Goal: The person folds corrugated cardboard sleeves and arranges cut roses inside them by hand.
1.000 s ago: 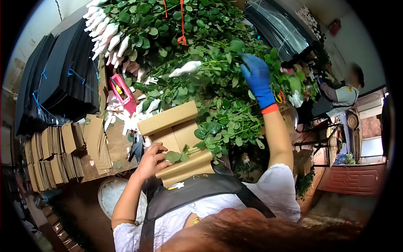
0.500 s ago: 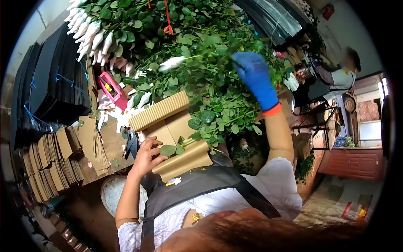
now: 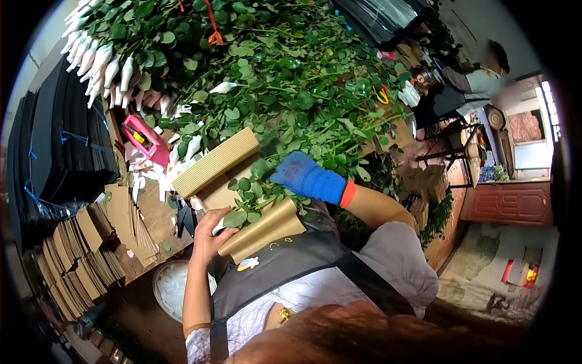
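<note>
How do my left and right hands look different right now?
Your left hand is bare, while your right hand wears a blue glove with an orange cuff. The left hand is at the left end of the brown corrugated cardboard; the right hand is nearer its right end. The left thumb shows clearly, but the right fingertips are hard to make out. Both hands are close to leafy stems.

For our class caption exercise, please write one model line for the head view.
Gloved right hand and bare left hand flank leafy stems over corrugated cardboard.
</note>
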`<action>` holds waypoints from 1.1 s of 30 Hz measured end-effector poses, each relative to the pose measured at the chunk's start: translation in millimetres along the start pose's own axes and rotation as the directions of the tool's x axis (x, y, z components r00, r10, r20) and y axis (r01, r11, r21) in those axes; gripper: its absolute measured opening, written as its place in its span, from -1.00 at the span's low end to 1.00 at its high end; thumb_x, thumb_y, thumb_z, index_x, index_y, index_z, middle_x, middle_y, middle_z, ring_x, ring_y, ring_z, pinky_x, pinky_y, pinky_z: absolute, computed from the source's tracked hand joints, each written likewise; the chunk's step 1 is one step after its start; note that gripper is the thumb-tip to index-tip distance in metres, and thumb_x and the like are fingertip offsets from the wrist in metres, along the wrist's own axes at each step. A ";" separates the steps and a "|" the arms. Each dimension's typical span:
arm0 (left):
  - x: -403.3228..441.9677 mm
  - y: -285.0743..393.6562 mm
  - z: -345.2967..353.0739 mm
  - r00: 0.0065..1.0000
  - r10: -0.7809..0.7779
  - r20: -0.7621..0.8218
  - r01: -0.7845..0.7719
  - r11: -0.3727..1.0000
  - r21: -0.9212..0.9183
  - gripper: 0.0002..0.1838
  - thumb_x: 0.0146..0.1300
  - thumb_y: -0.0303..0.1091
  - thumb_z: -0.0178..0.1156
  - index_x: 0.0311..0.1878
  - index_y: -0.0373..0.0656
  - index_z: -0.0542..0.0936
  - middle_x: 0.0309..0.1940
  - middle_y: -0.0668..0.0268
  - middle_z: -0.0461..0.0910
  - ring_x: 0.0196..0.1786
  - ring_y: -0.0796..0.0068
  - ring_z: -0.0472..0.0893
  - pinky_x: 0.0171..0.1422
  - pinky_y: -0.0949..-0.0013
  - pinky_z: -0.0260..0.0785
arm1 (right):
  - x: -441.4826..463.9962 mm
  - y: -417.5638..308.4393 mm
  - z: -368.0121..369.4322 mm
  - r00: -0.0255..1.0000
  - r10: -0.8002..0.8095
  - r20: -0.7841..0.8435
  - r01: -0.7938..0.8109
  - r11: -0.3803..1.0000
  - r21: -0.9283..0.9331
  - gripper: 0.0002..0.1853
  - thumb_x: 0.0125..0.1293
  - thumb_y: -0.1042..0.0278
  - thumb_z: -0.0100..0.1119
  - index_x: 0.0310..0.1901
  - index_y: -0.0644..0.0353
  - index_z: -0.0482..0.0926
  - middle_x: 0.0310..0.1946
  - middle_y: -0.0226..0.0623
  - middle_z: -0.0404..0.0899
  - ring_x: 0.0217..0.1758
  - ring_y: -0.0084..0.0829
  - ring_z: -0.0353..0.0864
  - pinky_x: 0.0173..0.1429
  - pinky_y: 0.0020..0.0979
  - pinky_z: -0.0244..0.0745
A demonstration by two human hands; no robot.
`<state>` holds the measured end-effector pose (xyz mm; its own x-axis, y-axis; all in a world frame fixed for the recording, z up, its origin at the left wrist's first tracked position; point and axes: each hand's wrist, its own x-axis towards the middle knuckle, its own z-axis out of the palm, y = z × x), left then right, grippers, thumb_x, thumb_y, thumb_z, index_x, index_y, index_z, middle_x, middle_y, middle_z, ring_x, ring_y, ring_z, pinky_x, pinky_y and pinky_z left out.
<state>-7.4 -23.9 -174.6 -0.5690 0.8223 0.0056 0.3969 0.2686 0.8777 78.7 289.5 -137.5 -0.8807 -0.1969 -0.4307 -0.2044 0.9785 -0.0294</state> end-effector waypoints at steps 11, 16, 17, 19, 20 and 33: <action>5.3 4.0 -11.9 0.997 -0.059 0.047 0.061 0.997 -0.046 -0.42 0.13 -0.42 0.43 0.29 -0.08 0.63 -0.06 0.21 0.57 0.00 0.25 0.61 0.08 0.32 0.49 | 7.7 107.0 -37.6 0.904 0.313 -0.292 -0.029 0.725 0.688 -0.56 0.26 0.02 0.30 0.14 -0.05 0.66 0.01 -0.14 0.70 0.09 -0.09 0.67 0.25 -0.16 0.53; 16.4 -1.2 -11.7 0.999 0.038 0.038 -0.041 0.996 0.082 -0.54 0.16 -0.45 0.24 0.18 -0.09 0.69 -0.09 0.19 0.60 -0.01 0.15 0.60 0.12 0.21 0.46 | 85.0 202.8 20.5 0.717 0.401 -0.570 -0.483 0.876 0.009 -0.63 0.25 0.09 0.30 0.06 -0.02 0.67 0.07 -0.22 0.69 0.12 -0.11 0.66 0.22 -0.14 0.56; 17.2 1.3 -11.3 0.999 0.037 0.035 -0.041 0.994 0.097 -0.55 0.14 -0.46 0.22 0.15 -0.10 0.70 -0.08 0.19 0.60 0.00 0.13 0.58 0.16 0.18 0.43 | 90.6 207.7 23.0 0.752 0.388 -0.534 -0.513 0.852 -0.103 -0.63 0.24 0.10 0.31 0.05 -0.02 0.67 0.09 -0.24 0.68 0.13 -0.11 0.66 0.22 -0.13 0.56; 16.2 -0.1 -11.2 0.998 0.063 0.027 -0.066 0.989 0.133 -0.53 0.13 -0.50 0.19 0.16 -0.13 0.70 -0.11 0.18 0.58 -0.04 0.15 0.59 0.14 0.22 0.44 | 96.2 218.0 11.6 0.707 0.574 -0.414 -0.541 0.815 0.206 -0.63 0.22 0.15 0.32 0.06 -0.02 0.66 0.11 -0.26 0.67 0.16 -0.12 0.64 0.24 -0.12 0.54; 15.6 -0.3 -10.3 0.997 0.072 0.024 -0.075 0.986 0.147 -0.52 0.13 -0.53 0.17 0.16 -0.15 0.69 -0.12 0.17 0.57 -0.05 0.17 0.59 0.13 0.24 0.44 | 94.0 218.5 -3.1 0.690 0.647 -0.326 -0.548 0.760 0.348 -0.63 0.22 0.18 0.32 0.07 -0.02 0.66 0.12 -0.27 0.67 0.17 -0.12 0.64 0.26 -0.11 0.53; 7.5 -20.9 15.7 0.955 -0.179 -0.236 0.110 0.954 -0.279 -0.19 0.19 -0.47 0.46 0.49 -0.15 0.32 0.31 0.14 0.48 0.18 0.35 0.60 0.13 0.29 0.54 | -42.8 51.4 -4.9 0.950 0.077 -0.302 0.004 0.965 0.261 -0.66 0.26 0.34 0.25 0.09 -0.06 0.62 0.04 -0.27 0.64 0.01 -0.11 0.66 0.05 -0.08 0.59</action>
<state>-8.6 -15.5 -200.5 -0.7842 0.6193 -0.0389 0.1149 0.2064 0.9717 103.8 347.9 -116.2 -0.9817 -0.1301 -0.1394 -0.0896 0.9600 -0.2652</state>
